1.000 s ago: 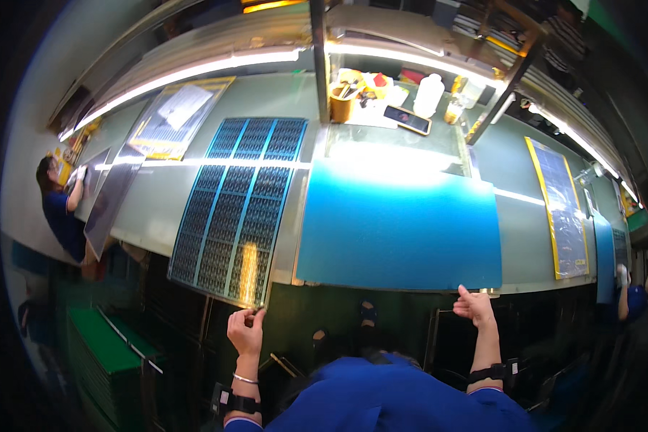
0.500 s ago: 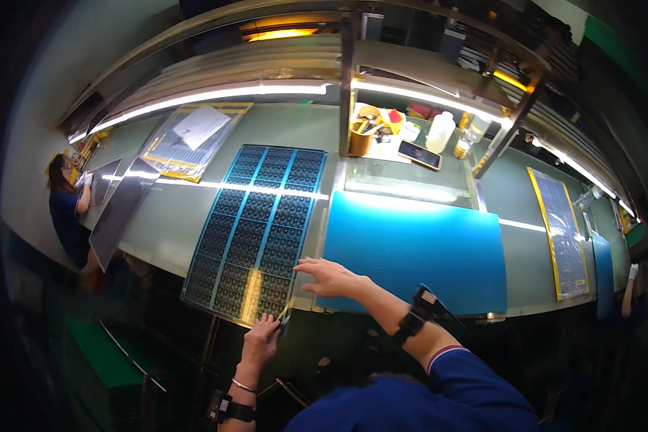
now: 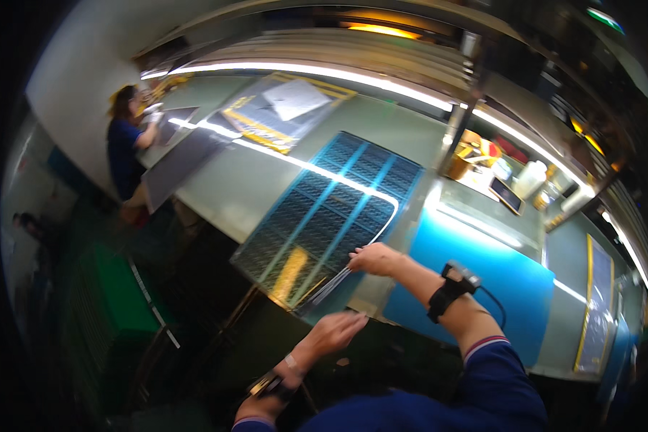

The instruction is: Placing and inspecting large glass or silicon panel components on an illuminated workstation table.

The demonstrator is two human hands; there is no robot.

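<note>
Tabletop (image 3: 248, 191) runs left to right under strip lights; room enough for sheets to lie side by side, presumably so faces don't rub. Dark patterned panel (image 3: 331, 209) with blue bands sits mid-scene, left of the blue sheet (image 3: 511, 281). Its near edge overhangs the tabletop, which likely leaves something to grip. Reflected light bends sharply along its right side, so I read that edge as bowed up, with the rest lying on the tabletop. Blue sheet lies flat, partly under the right forearm. Yellow-bordered sheet (image 3: 266, 111) is parked far left, likely out of the working area.

Right hand (image 3: 373, 259): fingers pinching the panel's right edge toward the near corner. Edge grip probably keeps skin off the patterned face. Blur hides the thumb. Left hand (image 3: 331, 333): off the near edge, fingers straight and close together, nothing held; can't tell if the tips touch the tabletop rim. Looks placed to cover that corner.

White bottle (image 3: 531, 178) and phone (image 3: 506, 196) sit far right, behind the blue sheet, probably to stay clear of the sheets.
</note>
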